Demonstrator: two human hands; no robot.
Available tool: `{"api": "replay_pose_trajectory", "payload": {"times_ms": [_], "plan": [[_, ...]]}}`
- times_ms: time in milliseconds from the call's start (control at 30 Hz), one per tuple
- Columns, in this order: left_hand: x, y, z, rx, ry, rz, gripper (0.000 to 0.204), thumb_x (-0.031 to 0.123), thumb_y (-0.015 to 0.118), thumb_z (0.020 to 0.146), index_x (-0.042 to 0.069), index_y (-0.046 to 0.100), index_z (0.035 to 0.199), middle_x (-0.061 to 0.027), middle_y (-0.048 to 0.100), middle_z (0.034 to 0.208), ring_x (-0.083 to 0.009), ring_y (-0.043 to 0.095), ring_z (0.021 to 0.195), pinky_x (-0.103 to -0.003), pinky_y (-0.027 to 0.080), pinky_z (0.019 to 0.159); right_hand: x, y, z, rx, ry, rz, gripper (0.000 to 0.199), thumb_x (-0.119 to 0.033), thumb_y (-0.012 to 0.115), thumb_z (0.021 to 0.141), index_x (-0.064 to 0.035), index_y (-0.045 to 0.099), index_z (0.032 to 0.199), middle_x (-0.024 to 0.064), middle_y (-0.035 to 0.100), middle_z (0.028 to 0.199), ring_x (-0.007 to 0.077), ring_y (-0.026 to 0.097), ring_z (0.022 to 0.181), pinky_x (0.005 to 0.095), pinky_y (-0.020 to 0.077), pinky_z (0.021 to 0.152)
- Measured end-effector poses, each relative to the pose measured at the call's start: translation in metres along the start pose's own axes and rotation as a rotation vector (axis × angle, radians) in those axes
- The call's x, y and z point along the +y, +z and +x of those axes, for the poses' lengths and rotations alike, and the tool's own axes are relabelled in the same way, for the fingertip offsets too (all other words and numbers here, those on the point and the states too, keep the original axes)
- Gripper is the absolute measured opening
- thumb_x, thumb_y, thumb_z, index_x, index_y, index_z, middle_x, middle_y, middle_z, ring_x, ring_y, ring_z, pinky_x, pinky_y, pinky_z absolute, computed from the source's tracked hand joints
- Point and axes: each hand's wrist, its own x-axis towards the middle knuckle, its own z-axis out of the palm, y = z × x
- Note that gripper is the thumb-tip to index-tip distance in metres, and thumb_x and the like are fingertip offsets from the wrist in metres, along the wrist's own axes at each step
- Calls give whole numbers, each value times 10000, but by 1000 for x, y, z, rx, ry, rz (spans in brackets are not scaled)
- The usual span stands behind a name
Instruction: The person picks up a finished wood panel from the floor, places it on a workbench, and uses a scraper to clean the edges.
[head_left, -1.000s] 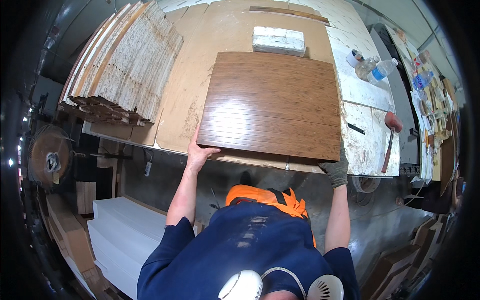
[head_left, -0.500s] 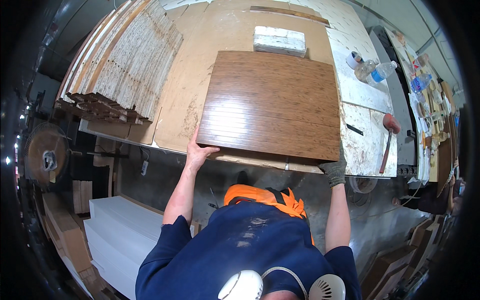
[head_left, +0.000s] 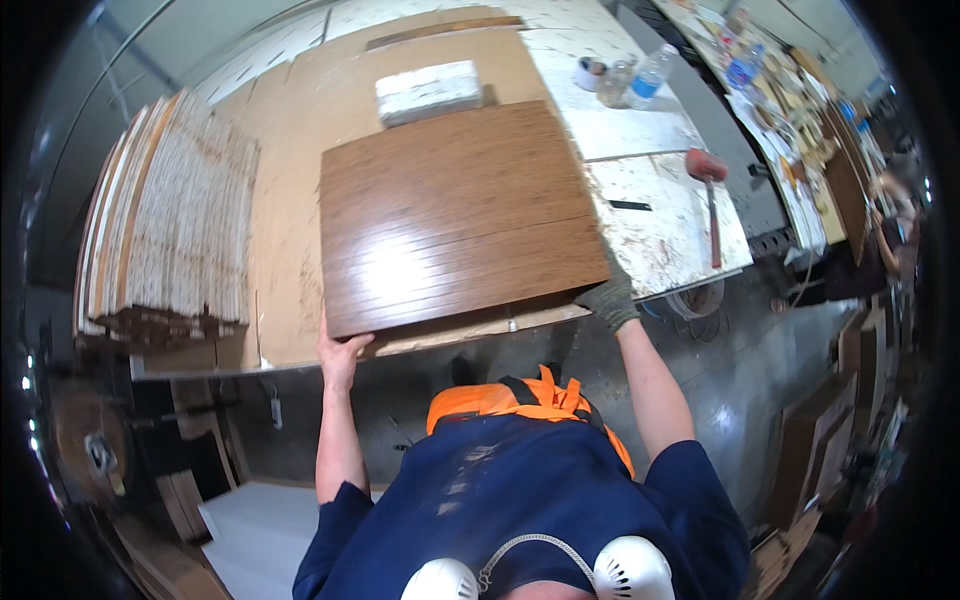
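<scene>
Counter, part cardboard-covered, part scuffed white, takes up most of the upper view. Brown panel lies face up along its near edge, glossy, seams running crosswise, bright glare near the left corner; cannot tell if any of it is raised. Stack of boards set on edge at the counter's left, well apart from the panel. Fan below left, blurred. Left hand, bare, at panel's near left corner: thumb along the front edge, other fingers at the left side, pinching the corner. Right hand, gloved, at near right corner: fingers closed around it, tips partly hidden. White block just behind panel, wood strip farther back. Red-headed mallet on the white part, right; two bottles behind it; black strip between mallet and panel.
</scene>
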Motion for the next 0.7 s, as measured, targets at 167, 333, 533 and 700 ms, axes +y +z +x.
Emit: {"api": "replay_pose_trajectory", "payload": {"times_ms": [167, 333, 533, 700], "plan": [[-6, 5, 5, -21, 37, 5, 845, -138, 670, 585, 59, 375, 1352, -72, 550, 1160, -189, 533, 1050, -303, 451, 886, 26, 4, -5, 31, 109, 82, 884, -150, 804, 459, -95, 456, 1269, 153, 579, 1116, 303, 554, 1036, 351, 449, 913], [-6, 0, -2, 113, 154, 162, 1080, -79, 727, 568, 21, 108, 1447, -142, 301, 1422, -244, 351, 1259, -335, 371, 995, -16, -11, -7, 77, 74, 176, 968, -111, 752, 483, -153, 376, 1374, 155, 560, 1168, 319, 546, 1053, 347, 437, 942], [33, 38, -24, 94, 679, 832, 1134, 248, 845, 565, -19, 146, 1417, -241, 183, 1460, -395, 203, 1342, -464, 218, 1090, -9, -12, -10, 80, 128, 99, 948, -98, 736, 492, -155, 387, 1371, 161, 491, 1284, 310, 444, 1209, 336, 350, 1038], [72, 119, -15, -378, 996, 1159, 1164, 395, 840, 529, -68, 197, 1382, -266, 176, 1451, -429, 110, 1358, -485, 173, 1108, -8, -13, -10, 59, 134, 73, 907, -113, 726, 505, -112, 404, 1352, 176, 491, 1275, 318, 446, 1206, 347, 368, 1020]]}}
